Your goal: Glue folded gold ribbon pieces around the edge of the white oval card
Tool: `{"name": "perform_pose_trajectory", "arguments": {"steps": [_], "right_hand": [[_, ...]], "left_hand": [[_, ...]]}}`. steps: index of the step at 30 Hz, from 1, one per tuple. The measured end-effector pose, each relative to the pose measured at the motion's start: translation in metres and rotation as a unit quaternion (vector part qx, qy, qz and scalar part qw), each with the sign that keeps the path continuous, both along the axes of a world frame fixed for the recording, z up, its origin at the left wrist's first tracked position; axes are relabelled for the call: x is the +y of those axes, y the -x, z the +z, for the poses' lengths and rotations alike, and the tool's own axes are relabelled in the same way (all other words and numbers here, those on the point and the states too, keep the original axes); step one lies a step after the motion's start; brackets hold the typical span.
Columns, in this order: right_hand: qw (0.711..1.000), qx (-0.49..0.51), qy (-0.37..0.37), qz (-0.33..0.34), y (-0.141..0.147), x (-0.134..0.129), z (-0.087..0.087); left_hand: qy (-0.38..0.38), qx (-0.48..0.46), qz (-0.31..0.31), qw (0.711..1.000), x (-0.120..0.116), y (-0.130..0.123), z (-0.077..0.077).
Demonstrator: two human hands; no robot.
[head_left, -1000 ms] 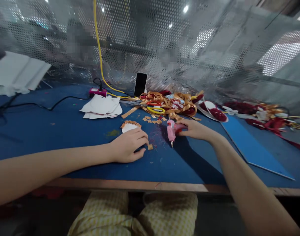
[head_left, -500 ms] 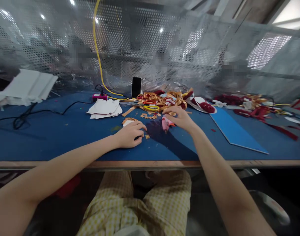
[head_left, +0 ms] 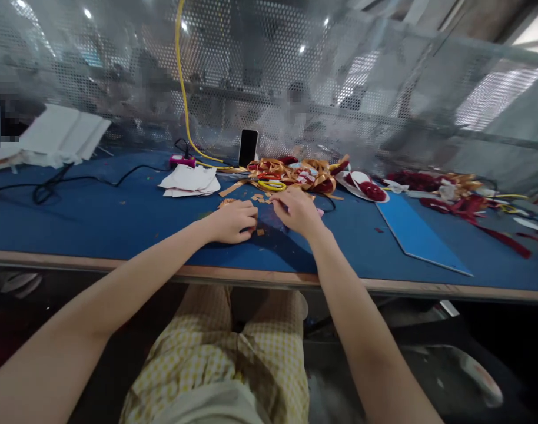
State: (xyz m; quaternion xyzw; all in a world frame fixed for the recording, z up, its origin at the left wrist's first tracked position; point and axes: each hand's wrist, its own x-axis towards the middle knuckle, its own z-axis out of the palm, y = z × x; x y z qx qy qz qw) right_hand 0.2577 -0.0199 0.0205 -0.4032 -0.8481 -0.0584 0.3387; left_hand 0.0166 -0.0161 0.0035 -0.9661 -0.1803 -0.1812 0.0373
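Note:
My left hand [head_left: 234,222] rests on the blue table with its fingers curled over a small white piece edged with gold ruffled ribbon [head_left: 227,202]; most of that piece is hidden under the hand. My right hand [head_left: 297,212] reaches over small cut squares of gold ribbon [head_left: 261,198], index finger and thumb slightly apart at their edge; nothing shows between them. One loose gold square [head_left: 261,232] lies just right of my left fingertips. Behind my right hand, only a bit of the pink glue gun [head_left: 320,212] shows.
White paper pieces [head_left: 190,180] lie at the left, near a purple power socket [head_left: 182,161]. Beyond my hands are a heap of gold ribbon [head_left: 313,172], yellow-handled scissors [head_left: 271,185] and a phone [head_left: 248,147]. At the right lie a blue board [head_left: 421,237] and dark red ribbon [head_left: 470,206].
My right hand has left the glue gun and moved left to the cut ribbon squares. The left hand stays over the gold-edged piece, its fingers curled closer together. The view has shifted slightly.

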Motion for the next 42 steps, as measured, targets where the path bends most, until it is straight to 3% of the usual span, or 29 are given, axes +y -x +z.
{"name": "perform_pose_trajectory", "arguments": {"steps": [14, 19, 23, 29, 42], "right_hand": [[0.999, -0.020, -0.031, -0.006, 0.000, 0.002, -0.002], [0.999, 0.006, -0.026, -0.021, -0.001, 0.004, -0.002], [1.000, 0.000, 0.008, 0.014, -0.001, 0.002, 0.000], [0.979, -0.101, 0.124, 0.124, -0.001, -0.009, 0.001], [0.973, -0.140, 0.149, 0.110, 0.003, -0.006, -0.001]], "left_hand": [[0.004, -0.001, 0.034, 0.999, 0.001, -0.003, -0.005], [0.007, 0.025, 0.021, 0.999, 0.004, -0.007, 0.007], [0.008, 0.053, 0.006, 0.999, 0.013, -0.012, 0.013], [0.010, 0.020, 0.017, 1.000, 0.023, -0.005, -0.003], [-0.013, -0.004, 0.040, 0.999, 0.023, 0.000, -0.002]]}}
